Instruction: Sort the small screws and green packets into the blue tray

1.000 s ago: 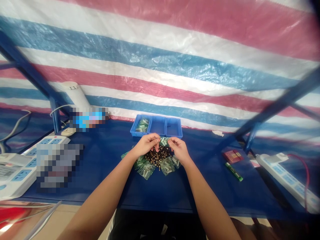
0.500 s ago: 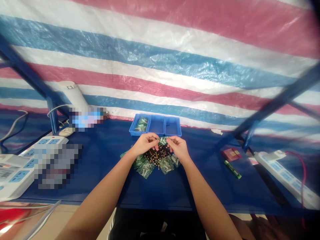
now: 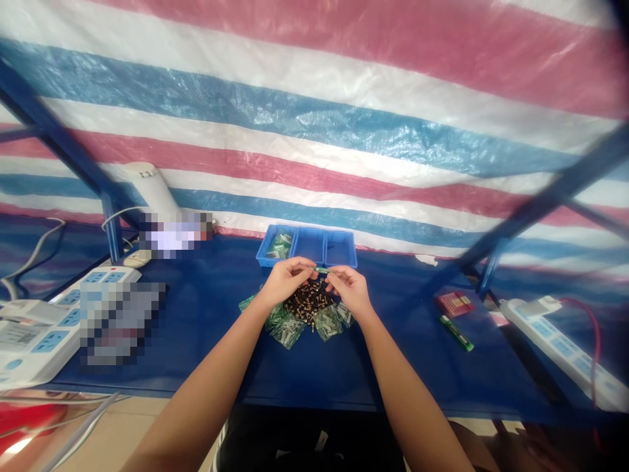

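Between the fingertips of both hands is a small green packet, seen as a narrow strip. My left hand pinches its left end and my right hand its right end. Below them lies a pile of small dark and brass-coloured metal parts on the blue table. Green-tinted clear bags of silvery pieces lie at the pile's left, and more such bags at its right. Behind the hands stands a blue three-part tray; similar green bags fill its left compartment.
White power strips stand at the left and right. A red box and a green packet lie on the right side. A white cylinder is at the back left, behind a blurred device. Striped sheeting hangs behind.
The green packet between my hands has gone from showing its flat face to a narrow strip. My fingers are slightly closer together, and the view has shifted a little.
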Motion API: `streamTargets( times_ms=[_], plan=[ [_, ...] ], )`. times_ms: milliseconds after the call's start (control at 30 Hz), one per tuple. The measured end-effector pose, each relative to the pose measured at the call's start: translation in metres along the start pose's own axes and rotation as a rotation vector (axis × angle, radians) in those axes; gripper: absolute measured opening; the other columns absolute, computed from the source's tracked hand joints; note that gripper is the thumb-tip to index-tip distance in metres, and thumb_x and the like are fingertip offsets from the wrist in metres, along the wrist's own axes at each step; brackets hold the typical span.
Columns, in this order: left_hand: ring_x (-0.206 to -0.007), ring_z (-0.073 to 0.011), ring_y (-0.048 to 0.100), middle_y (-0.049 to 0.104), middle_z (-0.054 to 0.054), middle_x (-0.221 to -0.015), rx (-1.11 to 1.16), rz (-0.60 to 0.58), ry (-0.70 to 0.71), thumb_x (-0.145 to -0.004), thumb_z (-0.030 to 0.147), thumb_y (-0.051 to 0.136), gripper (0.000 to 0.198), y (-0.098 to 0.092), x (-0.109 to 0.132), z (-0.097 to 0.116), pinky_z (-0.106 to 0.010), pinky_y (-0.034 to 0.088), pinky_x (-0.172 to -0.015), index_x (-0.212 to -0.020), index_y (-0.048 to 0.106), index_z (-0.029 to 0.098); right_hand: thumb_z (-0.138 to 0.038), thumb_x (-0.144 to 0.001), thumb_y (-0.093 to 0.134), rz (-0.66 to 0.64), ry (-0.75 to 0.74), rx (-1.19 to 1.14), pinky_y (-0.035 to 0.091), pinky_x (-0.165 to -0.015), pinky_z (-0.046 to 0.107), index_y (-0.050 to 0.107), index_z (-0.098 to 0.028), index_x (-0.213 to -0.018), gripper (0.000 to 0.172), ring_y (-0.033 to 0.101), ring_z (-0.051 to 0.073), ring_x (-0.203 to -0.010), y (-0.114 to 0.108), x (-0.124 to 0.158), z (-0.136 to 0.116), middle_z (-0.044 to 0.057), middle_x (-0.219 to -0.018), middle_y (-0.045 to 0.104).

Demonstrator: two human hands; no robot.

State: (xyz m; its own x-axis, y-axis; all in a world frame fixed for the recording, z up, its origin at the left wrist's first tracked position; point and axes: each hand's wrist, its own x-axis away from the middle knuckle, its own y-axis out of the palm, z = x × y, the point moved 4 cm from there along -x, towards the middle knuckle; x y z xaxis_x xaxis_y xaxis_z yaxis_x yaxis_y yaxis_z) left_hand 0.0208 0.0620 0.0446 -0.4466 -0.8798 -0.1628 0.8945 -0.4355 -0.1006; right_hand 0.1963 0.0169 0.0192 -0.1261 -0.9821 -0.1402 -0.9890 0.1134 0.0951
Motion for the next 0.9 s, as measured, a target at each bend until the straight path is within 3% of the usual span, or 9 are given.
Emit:
streamTargets(
  times_ms=[200,300,400,533,700,833,900],
  plan=[
    [-0.072,-0.0172,0.067,0.072,-0.006,-0.093,-0.05,0.192,0.019,-0.086,0.039,0.061,0.025,0.002,0.004,0.003,-0.03,0.053,-0.071,-0.093,0.069,0.017,-0.045,-0.081,0.062,0.006,-0.006,-0.056,0.051,-0.062,0.031,0.072,-0.02,-0.096,0.031,0.069,0.022,-0.078,0.001,0.0,-0.001,0.006,-0.083,0.073],
    [-0.081,-0.0191,0.067,0.072,-0.006,-0.089,-0.071,0.179,0.055,-0.082,0.037,0.068,0.023,0.01,0.008,-0.001,-0.029,0.052,-0.075,-0.094,0.068,0.017,-0.044,-0.075,0.071,0.057,-0.034,0.002,0.051,-0.064,0.031,0.07,-0.02,-0.087,0.027,0.067,0.02,-0.075,0.0,0.0,0.0,0.006,-0.082,0.072],
    [-0.073,-0.0173,0.066,0.071,-0.005,-0.084,-0.048,0.217,0.051,-0.081,0.038,0.069,0.029,0.012,0.012,-0.008,-0.028,0.052,-0.07,-0.101,0.063,0.018,-0.041,-0.073,0.075,0.07,-0.09,0.056,0.051,-0.068,0.03,0.066,-0.019,-0.081,0.025,0.064,0.018,-0.073,-0.001,0.0,0.001,0.004,-0.081,0.07],
    [-0.065,-0.0151,0.065,0.07,-0.002,-0.078,0.016,0.23,0.013,-0.081,0.037,0.07,0.042,0.009,0.013,-0.016,-0.027,0.052,-0.066,-0.116,0.057,0.019,-0.037,-0.073,0.075,0.086,-0.094,0.094,0.046,-0.062,0.027,0.055,-0.021,-0.079,0.026,0.057,0.013,-0.062,-0.003,0.0,0.003,-0.002,-0.072,0.063],
    [-0.069,-0.0173,0.066,0.069,-0.004,-0.077,0.022,0.194,0.012,-0.078,0.037,0.072,0.028,0.007,0.01,-0.024,-0.029,0.053,-0.068,-0.095,0.066,0.015,-0.034,-0.073,0.074,0.071,-0.066,0.089,0.042,-0.058,0.025,0.049,-0.023,-0.084,0.03,0.055,0.012,-0.056,-0.004,-0.001,0.004,-0.005,-0.067,0.061],
    [-0.066,-0.0156,0.064,0.067,-0.002,-0.073,0.025,0.242,0.044,-0.078,0.036,0.072,0.025,0.002,0.009,-0.025,-0.029,0.053,-0.066,-0.09,0.066,0.016,-0.035,-0.075,0.074,0.02,-0.039,0.041,0.049,-0.066,0.029,0.057,-0.023,-0.102,0.035,0.063,0.017,-0.065,-0.001,-0.002,0.009,-0.002,-0.071,0.068],
    [-0.064,-0.015,0.063,0.065,-0.001,-0.071,0.026,0.244,0.048,-0.078,0.037,0.071,0.024,0.002,0.01,-0.025,-0.028,0.052,-0.065,-0.088,0.066,0.016,-0.035,-0.074,0.074,0.005,-0.034,0.015,0.051,-0.072,0.032,0.062,-0.021,-0.102,0.033,0.067,0.018,-0.071,0.0,-0.003,0.012,0.002,-0.078,0.071]
  ],
)
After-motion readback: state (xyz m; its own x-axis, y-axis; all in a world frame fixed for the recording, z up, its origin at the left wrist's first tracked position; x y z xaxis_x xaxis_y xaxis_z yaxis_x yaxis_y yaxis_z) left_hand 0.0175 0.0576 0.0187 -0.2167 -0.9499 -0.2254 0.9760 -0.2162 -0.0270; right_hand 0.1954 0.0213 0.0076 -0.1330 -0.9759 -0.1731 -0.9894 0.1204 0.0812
